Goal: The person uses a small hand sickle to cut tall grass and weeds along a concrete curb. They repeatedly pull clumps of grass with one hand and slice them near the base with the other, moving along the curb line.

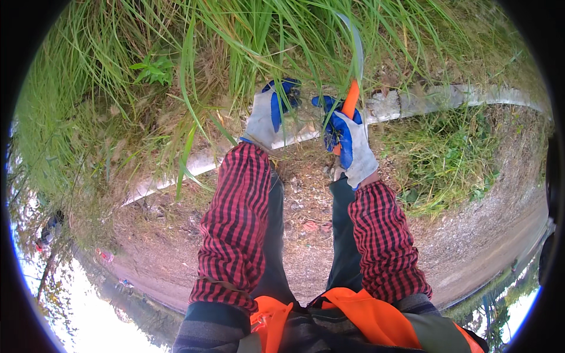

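A sickle with an orange handle (352, 99) is in my right hand (351, 137), which wears a white and blue work glove. Its curved metal blade (358, 48) points away from me and curves left at the tip, partly behind long green grass (247, 39). My left hand (271, 110), in a matching glove, is at the base of the same grass. Its blue-coated fingers curl towards the right hand. Blades of grass hang over both gloves, so I cannot tell whether the left fingers hold any stems.
A pale concrete kerb (441, 99) runs across beneath my hands. Cut grass (446, 159) lies in a heap to the right, this side of the kerb. A broad-leaved plant (154, 69) grows at the upper left. Litter-strewn ground (309, 256) lies between my legs.
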Demonstrator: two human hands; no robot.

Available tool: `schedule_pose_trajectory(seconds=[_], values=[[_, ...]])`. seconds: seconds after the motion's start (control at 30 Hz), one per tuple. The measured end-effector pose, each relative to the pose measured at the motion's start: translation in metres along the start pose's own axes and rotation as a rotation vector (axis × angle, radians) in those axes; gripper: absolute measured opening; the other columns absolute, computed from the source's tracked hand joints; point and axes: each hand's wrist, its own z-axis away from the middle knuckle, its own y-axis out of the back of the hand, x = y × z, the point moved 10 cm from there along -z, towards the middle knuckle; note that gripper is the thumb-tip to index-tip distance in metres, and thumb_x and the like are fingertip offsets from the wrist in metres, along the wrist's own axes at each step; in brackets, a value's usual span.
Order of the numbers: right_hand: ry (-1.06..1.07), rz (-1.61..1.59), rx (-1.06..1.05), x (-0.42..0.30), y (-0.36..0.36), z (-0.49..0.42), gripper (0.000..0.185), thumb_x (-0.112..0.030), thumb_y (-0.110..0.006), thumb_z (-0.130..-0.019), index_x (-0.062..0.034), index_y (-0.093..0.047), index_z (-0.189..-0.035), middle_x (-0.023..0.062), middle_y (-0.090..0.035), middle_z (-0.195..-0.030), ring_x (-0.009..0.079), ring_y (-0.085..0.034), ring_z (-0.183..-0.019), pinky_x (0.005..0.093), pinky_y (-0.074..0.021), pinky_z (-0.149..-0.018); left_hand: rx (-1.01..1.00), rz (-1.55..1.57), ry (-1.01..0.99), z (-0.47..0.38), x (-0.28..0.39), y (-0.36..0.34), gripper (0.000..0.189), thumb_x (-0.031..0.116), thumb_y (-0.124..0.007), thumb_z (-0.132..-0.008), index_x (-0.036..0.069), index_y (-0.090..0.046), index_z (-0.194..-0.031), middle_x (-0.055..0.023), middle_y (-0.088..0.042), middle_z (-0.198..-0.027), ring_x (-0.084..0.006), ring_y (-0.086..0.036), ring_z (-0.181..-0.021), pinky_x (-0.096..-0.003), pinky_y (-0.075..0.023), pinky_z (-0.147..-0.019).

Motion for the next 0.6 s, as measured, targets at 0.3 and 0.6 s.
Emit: schedule_pose_trajectory(seconds=[0.3, 0.6], values=[[0.101, -0.042, 0.125, -0.012, 0.002, 0.0, 0.026, -0.006, -0.055, -0.088, -0.0022, -0.06, -0.113, -0.004, -0.051, -0.068, 0.006, -0.045, -0.049, 0.0222, -0.0358, -0.041, -0.039, 0.314, -0.076, 0.011, 0.055, -0.008, 0.025, 0.005, -0.05, -0.092, 0.001, -0.059, -0.115, -0.0067, -0.063, -0.105, -0.0164, -0.061, -0.093, -0.0289, -0.0502, -0.081], [-0.057, -0.252, 0.052, 0.035, -0.011, -0.01, 0.014, -0.016, -0.059, -0.09, -0.0109, -0.058, -0.102, -0.0037, -0.053, -0.071, 0.0082, -0.049, -0.057, 0.0246, -0.0401, -0.048, -0.15, -0.051, -0.214, 0.002, 0.049, -0.026, 0.02, 0.002, -0.057, -0.083, 0.002, -0.062, -0.102, -0.01, -0.064, -0.096, -0.0207, -0.063, -0.086, -0.0323, -0.0504, -0.074]])
